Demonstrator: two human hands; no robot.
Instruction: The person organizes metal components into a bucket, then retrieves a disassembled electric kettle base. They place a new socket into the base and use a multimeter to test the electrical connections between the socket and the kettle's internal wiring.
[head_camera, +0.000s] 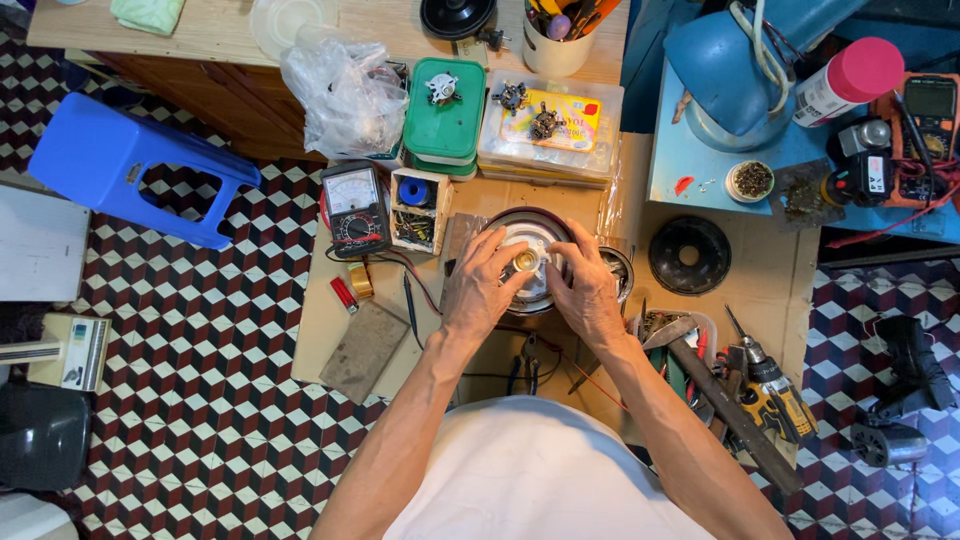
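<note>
Both hands rest on a round metal disc (530, 262) in the middle of the cardboard-covered table (770, 290). The left hand (480, 285) and right hand (587, 292) have their fingers curled around what looks like a brass hub (526, 261). A meter (354, 208) sits just left.

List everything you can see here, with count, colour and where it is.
round motor part: one, silver with brass centre, mid cardboard, under both hands
analog meter: one, black, left of it
small parts box: one, beside the meter
green case: one, above the box
clear parts tray: one, right of the green case
black disc: one, right of the hands
cordless drill: one, yellow and black, lower right
spray can: one, white, pink cap, top right
plastic stool: one, blue, tipped over, left floor
left hand: on the part
right hand: on the part
</note>
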